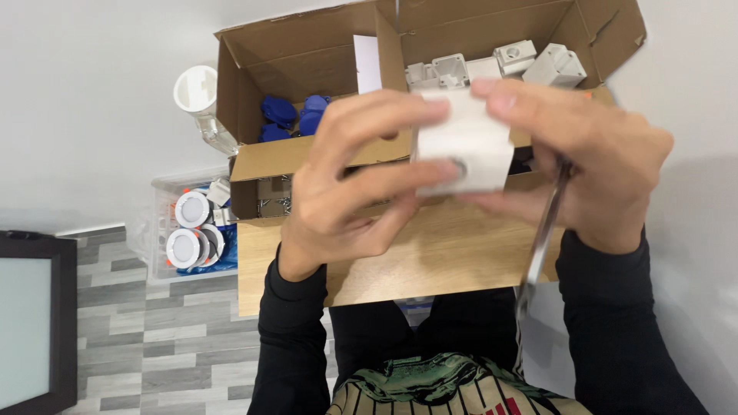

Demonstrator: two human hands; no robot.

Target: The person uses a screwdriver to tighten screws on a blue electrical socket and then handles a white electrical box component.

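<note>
Over the light wooden desk (430, 261), both hands hold a small white plastic box (465, 146) (left hand (350, 180), right hand (592, 165)), and the right hand also grips a thin metal tool (543, 238).

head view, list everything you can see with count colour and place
white block: one, white, held up between both hands over the table
metal tool: one, silver, hanging down from the right hand
wooden table: one, light brown, under the hands
cardboard boxes: two, brown, open, at the far side of the table
blue parts: several, blue, in the left box
white parts: several, white, in the right box
clear bin: one, see-through, on the floor left of the table, holding round white fittings
white tube: one, left of the boxes
left hand: gripping the block's left side
right hand: gripping the block's right side, with the tool
</note>
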